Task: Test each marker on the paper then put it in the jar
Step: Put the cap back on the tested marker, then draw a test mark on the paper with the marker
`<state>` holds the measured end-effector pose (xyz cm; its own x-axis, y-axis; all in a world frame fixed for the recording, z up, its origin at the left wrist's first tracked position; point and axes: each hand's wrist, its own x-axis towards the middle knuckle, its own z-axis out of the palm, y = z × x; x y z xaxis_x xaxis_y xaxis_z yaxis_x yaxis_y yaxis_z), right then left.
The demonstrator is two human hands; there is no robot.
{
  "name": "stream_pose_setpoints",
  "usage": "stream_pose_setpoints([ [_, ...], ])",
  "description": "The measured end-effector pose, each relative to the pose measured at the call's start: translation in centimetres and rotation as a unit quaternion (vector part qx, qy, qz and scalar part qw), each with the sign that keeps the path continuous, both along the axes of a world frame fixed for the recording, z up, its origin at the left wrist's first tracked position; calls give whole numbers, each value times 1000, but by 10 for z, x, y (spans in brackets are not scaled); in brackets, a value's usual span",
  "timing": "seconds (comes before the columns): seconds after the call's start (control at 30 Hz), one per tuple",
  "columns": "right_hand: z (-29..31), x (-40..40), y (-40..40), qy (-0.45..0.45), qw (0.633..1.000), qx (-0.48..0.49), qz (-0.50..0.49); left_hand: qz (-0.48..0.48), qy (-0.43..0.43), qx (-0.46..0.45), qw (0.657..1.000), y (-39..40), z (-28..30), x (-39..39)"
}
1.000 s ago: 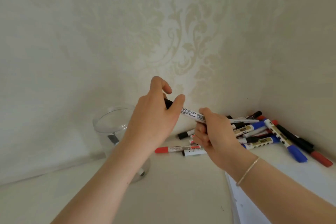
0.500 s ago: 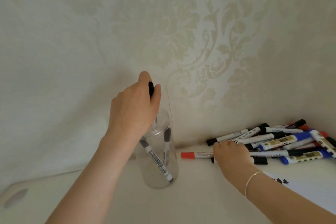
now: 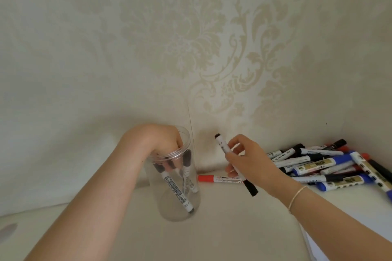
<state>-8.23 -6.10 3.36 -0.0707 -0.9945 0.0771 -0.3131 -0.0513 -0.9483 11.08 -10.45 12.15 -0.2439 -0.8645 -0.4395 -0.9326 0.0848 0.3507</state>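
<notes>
A person's two bare forearms reach over a pale desk (image 3: 212,229) set against a cream wall (image 3: 191,38) with a faint floral pattern.

The left hand (image 3: 157,140) is bent down at the wrist, its fingers dipped inside the mouth of a clear jar (image 3: 180,207) that stands upright on the desk. Seen through the plastic, the fingers look loosely curled among the marker tops; whether they grip anything cannot be told. Markers with black caps stand tilted in the jar, the clearest one (image 3: 177,190) leaning from upper left to lower right, its end on the jar's floor.

The right hand (image 3: 252,165), a thin bracelet (image 3: 297,197) on its wrist, holds a black marker (image 3: 224,150) off the desk, fingers and thumb curled round the middle of its white barrel. The marker slants, one dark end up and toward the wall, the black cap down and toward the viewer.

Just beyond this hand a red-capped marker (image 3: 220,178) lies flat on the desk, near the jar's right side but apart from it. Farther right, in the corner, a pile of markers (image 3: 322,165) with black, blue and red caps lies heaped. A white sheet of paper (image 3: 360,214) shows at the lower right, partly under the forearm.
</notes>
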Motion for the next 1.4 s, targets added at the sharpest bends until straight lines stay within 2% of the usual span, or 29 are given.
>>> stream_pose_setpoints([
  [0.07, 6, -2, 2, -93, 995, 32, 8, 8, -26, -36, 999, 3, 8, 1],
  [0.1, 8, -4, 3, -129, 991, 42, 9, 3, -70, -114, 991, 6, 14, 2],
  [0.17, 11, -8, 3, -226, 973, 54, 6, 7, -124, -344, 931, 18, 25, -1],
  [0.2, 13, -9, 3, -284, 957, 57, 4, 2, -85, -430, 899, 29, 28, -8],
  [0.23, 14, -11, 3, -339, 939, 58, 0, -16, -9, -474, 880, 42, 29, -18],
  [0.27, 16, -12, 4, -386, 920, 58, -8, -36, 71, -472, 878, 54, 26, -30],
  [0.3, 18, -15, 5, -426, 903, 56, -19, -55, 125, -436, 889, 64, 21, -43],
  [0.33, 19, -18, 6, -459, 886, 53, -33, -70, 138, -388, 909, 70, 8, -56],
  [0.43, 18, -28, 13, -519, 849, 54, -84, -119, 94, -215, 965, 74, -40, -88],
  [0.53, 11, -43, 24, -544, 828, 45, -129, -162, 214, -85, 959, 70, -76, -112],
  [0.57, 8, -50, 29, -532, 836, 34, -128, -153, 265, -58, 950, 68, -83, -117],
  [0.63, -1, -64, 39, -442, 891, 21, -101, -130, 320, -39, 938, 64, -91, -126],
  [0.7, -10, -76, 50, -320, 944, 30, -69, -141, 316, -46, 937, 61, -96, -133],
  [0.73, -13, -82, 56, -286, 956, 37, -60, -153, 316, -36, 936, 62, -96, -137],
  [0.87, -8, -108, 72, -291, 955, 40, -42, -187, 385, 82, 900, 70, -94, -157],
  [0.97, 5, -123, 78, -284, 958, 14, -21, -188, 453, 160, 857, 72, -88, -173],
  [1.13, 17, -140, 86, -251, 968, -31, -9, -171, 487, 254, 818, 76, -80, -194],
  [1.33, 12, -147, 86, -238, 970, -38, 18, -152, 517, 413, 734, 73, -91, -199],
  [1.4, 13, -160, 87, -290, 955, -57, -11, -179, 517, 494, 676, 63, -95, -190],
])
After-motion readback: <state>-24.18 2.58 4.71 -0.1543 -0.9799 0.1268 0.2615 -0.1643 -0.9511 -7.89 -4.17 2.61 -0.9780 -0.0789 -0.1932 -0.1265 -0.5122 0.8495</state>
